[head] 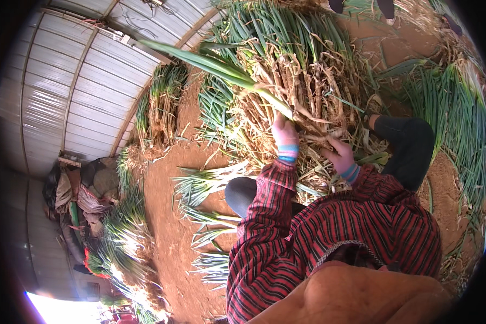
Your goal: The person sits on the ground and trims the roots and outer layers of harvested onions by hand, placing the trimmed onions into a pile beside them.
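Note:
My left hand, in a pinkish glove with a blue striped cuff, grips a long green onion by its pale stem; the green leaves point to the upper left. To its right, my right hand, gloved alike, is at the dry brown outer leaves near the root end. Whether its fingers hold a leaf is blurred. Just beyond both hands lies a big pile of green onions with green tops and brown, dry lower parts. Loose dry leaves lie below the hands, between my knees.
Trimmed-looking onion bunches lie on the dirt floor at the left. More bunches line the metal wall, near a heap of sacks. Another onion heap is at the right. Another person's legs show at the top.

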`<state>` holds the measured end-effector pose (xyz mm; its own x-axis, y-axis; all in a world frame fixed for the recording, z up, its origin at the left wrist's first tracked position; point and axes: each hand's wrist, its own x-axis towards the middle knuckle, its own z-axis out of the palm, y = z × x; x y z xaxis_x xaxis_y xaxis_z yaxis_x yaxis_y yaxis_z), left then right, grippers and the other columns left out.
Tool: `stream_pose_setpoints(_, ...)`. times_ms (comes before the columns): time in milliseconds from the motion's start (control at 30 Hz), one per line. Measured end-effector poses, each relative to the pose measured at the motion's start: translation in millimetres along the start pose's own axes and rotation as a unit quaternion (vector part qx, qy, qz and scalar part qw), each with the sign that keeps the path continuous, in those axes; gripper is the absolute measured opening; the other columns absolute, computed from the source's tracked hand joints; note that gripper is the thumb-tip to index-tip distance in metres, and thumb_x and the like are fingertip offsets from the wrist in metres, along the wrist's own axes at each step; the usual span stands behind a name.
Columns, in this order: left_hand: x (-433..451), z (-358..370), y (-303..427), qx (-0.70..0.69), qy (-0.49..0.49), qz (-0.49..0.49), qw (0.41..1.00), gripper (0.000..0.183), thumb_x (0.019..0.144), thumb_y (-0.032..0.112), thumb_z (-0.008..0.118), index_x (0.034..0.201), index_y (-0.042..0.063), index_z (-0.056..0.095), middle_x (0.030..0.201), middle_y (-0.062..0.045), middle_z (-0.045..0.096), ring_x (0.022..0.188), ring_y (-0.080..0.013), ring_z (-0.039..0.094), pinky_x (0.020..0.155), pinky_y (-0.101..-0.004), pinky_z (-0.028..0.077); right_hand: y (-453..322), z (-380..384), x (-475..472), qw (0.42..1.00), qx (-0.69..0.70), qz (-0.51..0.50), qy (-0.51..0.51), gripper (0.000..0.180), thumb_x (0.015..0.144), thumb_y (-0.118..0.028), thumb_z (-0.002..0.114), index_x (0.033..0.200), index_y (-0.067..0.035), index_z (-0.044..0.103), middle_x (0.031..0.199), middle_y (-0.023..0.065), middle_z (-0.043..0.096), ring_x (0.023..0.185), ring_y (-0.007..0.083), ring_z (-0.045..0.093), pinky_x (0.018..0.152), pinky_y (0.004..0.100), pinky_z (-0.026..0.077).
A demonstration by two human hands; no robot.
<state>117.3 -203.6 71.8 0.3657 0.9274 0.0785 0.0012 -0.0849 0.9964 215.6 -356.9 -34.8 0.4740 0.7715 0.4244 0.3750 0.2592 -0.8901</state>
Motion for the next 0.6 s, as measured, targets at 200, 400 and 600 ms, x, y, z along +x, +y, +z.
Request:
stream_pose_setpoints(200, -32.4, -16.8, -73.5, 0.229, -0.095, -0.128, 0.96, 0.012, 0.093, 0.001, 0.05, 0.089, -0.001, 0.061, 0.083, -0.014, 0.067, 0.066, -0.018, 0.067, 0.057, -0.0271, 0.056, -12.3, -12.7, 2.4, 0.999, 0.015, 0.03, -0.031, 0.043, 0.08, -0.005, 0.07, 0.12, 0.003, 0.056, 0.103, 0.0151, 0.066, 0.093, 0.0194, 0.064, 0.08, 0.0311, 0.051)
stream_pose_setpoints(400, -81.5, 8.1, -67.6, 0.517, -0.239, 0.064, 0.819, 0.012, 0.078, 0.005, 0.059, 0.089, 0.0, 0.062, 0.086, -0.022, 0.064, 0.081, -0.037, 0.064, 0.072, -0.0417, 0.053, -7.7, -10.3, 2.2, 0.982, 0.078, 0.153, -0.081, 0.038, 0.086, -0.006, 0.065, 0.121, 0.005, 0.055, 0.116, 0.0138, 0.062, 0.1, 0.0189, 0.062, 0.087, 0.0305, 0.05)
stream_pose_setpoints(600, -127.3, 20.3, -60.6, 0.443, -0.341, 0.036, 0.828, 0.023, 0.081, 0.006, 0.053, 0.103, -0.001, 0.057, 0.093, -0.024, 0.064, 0.086, -0.0368, 0.065, 0.074, -0.0428, 0.052, 17.8, -21.2, 2.5, 0.97, 0.171, 0.169, -0.013, 0.04, 0.087, -0.01, 0.063, 0.123, 0.005, 0.056, 0.114, 0.0118, 0.063, 0.104, 0.019, 0.059, 0.093, 0.0305, 0.045)
